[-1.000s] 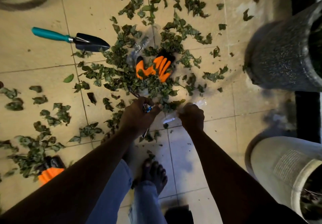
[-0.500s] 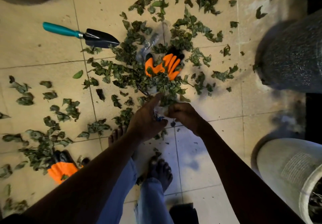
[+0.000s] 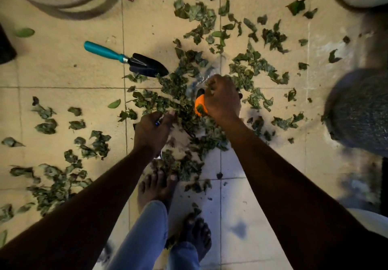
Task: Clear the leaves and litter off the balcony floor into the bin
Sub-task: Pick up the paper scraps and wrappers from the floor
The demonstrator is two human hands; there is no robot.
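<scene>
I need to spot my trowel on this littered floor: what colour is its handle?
Teal; the handle shows best in the head view.

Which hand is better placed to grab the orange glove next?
Right: the right hand sits over the orange glove; the left hand is beside it in the leaves, pinching a small scrap.

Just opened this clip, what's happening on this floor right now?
A barefoot person bends over a tiled floor strewn with leaves. The right hand is curled into leaves and clear plastic on top of an orange glove in the middle of the pile. The left hand pinches a small bluish scrap at the pile's edge. A teal-handled trowel lies untouched nearby. Most leaves are not yet cleared.
</scene>
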